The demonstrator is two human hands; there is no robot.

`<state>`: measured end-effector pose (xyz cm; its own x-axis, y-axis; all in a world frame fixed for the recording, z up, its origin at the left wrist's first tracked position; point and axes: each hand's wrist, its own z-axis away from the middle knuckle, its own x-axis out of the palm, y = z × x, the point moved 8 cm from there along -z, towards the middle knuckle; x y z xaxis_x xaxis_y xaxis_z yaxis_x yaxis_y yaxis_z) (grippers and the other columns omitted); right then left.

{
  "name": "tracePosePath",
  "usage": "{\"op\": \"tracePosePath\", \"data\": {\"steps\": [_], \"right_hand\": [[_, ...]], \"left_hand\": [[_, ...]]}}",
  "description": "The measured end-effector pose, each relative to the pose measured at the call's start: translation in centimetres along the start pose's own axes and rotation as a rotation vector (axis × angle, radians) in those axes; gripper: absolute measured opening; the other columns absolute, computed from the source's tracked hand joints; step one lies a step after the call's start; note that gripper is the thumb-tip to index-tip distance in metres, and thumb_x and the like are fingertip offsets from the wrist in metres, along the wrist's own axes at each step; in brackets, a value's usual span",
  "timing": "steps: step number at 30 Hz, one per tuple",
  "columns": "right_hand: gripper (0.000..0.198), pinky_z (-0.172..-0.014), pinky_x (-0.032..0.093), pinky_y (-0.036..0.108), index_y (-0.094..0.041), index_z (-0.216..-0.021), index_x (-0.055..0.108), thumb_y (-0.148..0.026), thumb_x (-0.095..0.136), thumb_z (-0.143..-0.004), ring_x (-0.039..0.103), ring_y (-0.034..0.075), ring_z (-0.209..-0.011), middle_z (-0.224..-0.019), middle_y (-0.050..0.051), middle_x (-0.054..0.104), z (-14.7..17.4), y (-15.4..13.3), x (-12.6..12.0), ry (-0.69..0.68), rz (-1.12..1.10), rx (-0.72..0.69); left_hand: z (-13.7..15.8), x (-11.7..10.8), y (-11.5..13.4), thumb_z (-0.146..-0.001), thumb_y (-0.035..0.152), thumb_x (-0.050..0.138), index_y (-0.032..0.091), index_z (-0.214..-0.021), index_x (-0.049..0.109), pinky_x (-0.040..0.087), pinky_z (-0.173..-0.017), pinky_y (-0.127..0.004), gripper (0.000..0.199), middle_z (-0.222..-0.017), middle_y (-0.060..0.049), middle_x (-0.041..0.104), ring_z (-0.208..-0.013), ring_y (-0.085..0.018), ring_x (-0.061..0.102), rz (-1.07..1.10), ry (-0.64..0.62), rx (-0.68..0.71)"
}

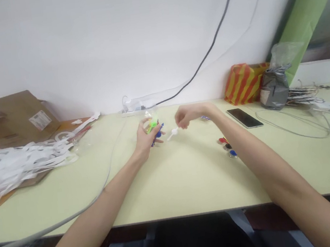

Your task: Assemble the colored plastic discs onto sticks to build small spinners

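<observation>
My left hand (146, 139) is closed around several small plastic pieces above the table. A bright green piece (153, 125) and a blue arrow-shaped piece (158, 133) show between its fingers, and clear plastic glints behind them. Just to the right, my right hand (186, 116) pinches one end of a small white piece (174, 132) with a round middle and a narrow arm. This white piece hangs toward the left hand, apart from it. Beside my right forearm lie small round pieces: one red (222, 140), one black (227, 146) and one blue (232, 153).
A heap of white straps (20, 164) and an open cardboard box (26, 118) lie at left. At right are a phone (245, 117), a striped bag (241, 84) and a grey plastic bag (274, 87). A pale cable (98, 194) crosses my left forearm.
</observation>
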<state>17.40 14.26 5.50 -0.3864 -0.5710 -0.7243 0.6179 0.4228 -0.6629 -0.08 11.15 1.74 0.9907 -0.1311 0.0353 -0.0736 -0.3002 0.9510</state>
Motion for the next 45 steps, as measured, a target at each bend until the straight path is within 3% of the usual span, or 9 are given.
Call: {"op": "tracePosePath", "data": {"steps": [3, 6, 9, 11, 18, 24, 30, 38, 45], "right_hand": [[0.013, -0.065, 0.051, 0.03, -0.014, -0.081, 0.07, -0.026, 0.073, -0.076, 0.064, 0.018, -0.068, -0.07, 0.005, 0.07, 2.7, -0.2, -4.6, 0.312, 0.065, -0.073], [0.01, -0.067, 0.05, 0.032, -0.016, -0.082, 0.068, -0.026, 0.066, -0.083, 0.062, 0.018, -0.069, -0.072, 0.005, 0.067, 5.8, -2.4, -8.7, 0.742, 0.149, -0.219], [0.013, -0.072, 0.05, 0.034, -0.017, -0.086, 0.068, -0.028, 0.062, -0.088, 0.063, 0.019, -0.076, -0.078, 0.006, 0.068, 8.0, -4.9, -10.0, 1.007, 0.155, -0.338], [0.013, -0.074, 0.051, 0.035, -0.018, -0.085, 0.069, -0.029, 0.063, -0.088, 0.063, 0.02, -0.079, -0.08, 0.006, 0.07, 7.8, -6.6, -9.1, 0.944, 0.149, -0.369], [0.017, -0.07, 0.051, 0.031, -0.016, -0.088, 0.073, -0.032, 0.069, -0.086, 0.065, 0.018, -0.073, -0.078, 0.006, 0.073, 4.9, -10.4, -3.3, 0.406, 0.029, -0.374], [0.037, -0.065, 0.042, 0.026, -0.015, -0.101, 0.073, -0.05, 0.062, -0.092, 0.059, 0.015, -0.072, -0.077, 0.005, 0.071, 6.1, -10.3, -4.5, 0.486, 0.064, -0.384], [0.03, -0.053, 0.026, 0.026, -0.017, -0.079, 0.073, -0.046, 0.073, -0.082, 0.035, 0.009, -0.054, -0.054, -0.006, 0.042, 5.6, -8.6, -4.1, 0.345, 0.245, -0.329], [0.021, -0.071, 0.044, 0.028, -0.018, -0.081, 0.073, -0.037, 0.067, -0.088, 0.057, 0.016, -0.084, -0.096, 0.006, 0.066, 6.0, -8.6, -4.9, 0.469, 0.256, -0.382], [0.028, -0.08, 0.044, 0.03, -0.015, -0.08, 0.07, -0.039, 0.062, -0.091, 0.06, 0.018, -0.09, -0.098, 0.008, 0.067, 5.0, -6.6, -5.2, 0.464, 0.225, -0.335]], "left_hand": [[0.3, 0.6, 0.0, -0.077, 0.042, 0.08, 0.025, -0.13, 0.042, 0.058, -0.046, -0.022, 0.067, -0.109, -0.007, 0.065, -0.074, -0.019, 0.072, -0.026, -0.06, -0.005], [1.0, 2.0, -0.1, -0.077, 0.041, 0.08, 0.025, -0.131, 0.043, 0.057, -0.046, -0.02, 0.067, -0.104, -0.007, 0.065, -0.074, -0.019, 0.072, -0.049, -0.192, -0.038], [2.0, 3.5, -0.2, -0.078, 0.042, 0.08, 0.026, -0.13, 0.047, 0.055, -0.045, -0.019, 0.063, -0.102, -0.007, 0.065, -0.074, -0.02, 0.072, -0.073, -0.325, -0.079], [2.6, 4.3, -0.2, -0.078, 0.041, 0.08, 0.027, -0.13, 0.047, 0.055, -0.045, -0.018, 0.062, -0.101, -0.006, 0.065, -0.075, -0.02, 0.072, -0.066, -0.382, -0.096], [3.0, 5.0, 0.2, -0.079, 0.04, 0.08, 0.027, -0.128, 0.043, 0.056, -0.049, -0.021, 0.063, -0.099, -0.005, 0.065, -0.082, -0.022, 0.072, -0.059, -0.43, -0.097], [2.8, 4.7, 0.8, -0.077, 0.039, 0.081, 0.024, -0.115, 0.046, 0.058, -0.056, -0.025, 0.054, -0.105, -0.006, 0.064, -0.085, -0.02, 0.069, -0.047, -0.392, -0.041], [3.0, 4.8, 1.1, -0.079, 0.042, 0.08, 0.026, -0.128, 0.047, 0.058, -0.065, -0.027, 0.061, -0.105, -0.006, 0.069, -0.08, -0.019, 0.071, -0.056, -0.403, -0.073], [2.5, 4.7, 1.4, -0.082, 0.042, 0.077, 0.022, -0.139, 0.05, 0.054, -0.094, -0.036, 0.066, -0.119, -0.011, 0.07, -0.113, -0.027, 0.067, -0.077, -0.424, -0.005], [2.1, 4.2, 1.8, -0.083, 0.045, 0.076, 0.022, -0.14, 0.052, 0.056, -0.088, -0.037, 0.066, -0.133, -0.015, 0.063, -0.113, -0.028, 0.065, -0.063, -0.378, 0.04]]}}
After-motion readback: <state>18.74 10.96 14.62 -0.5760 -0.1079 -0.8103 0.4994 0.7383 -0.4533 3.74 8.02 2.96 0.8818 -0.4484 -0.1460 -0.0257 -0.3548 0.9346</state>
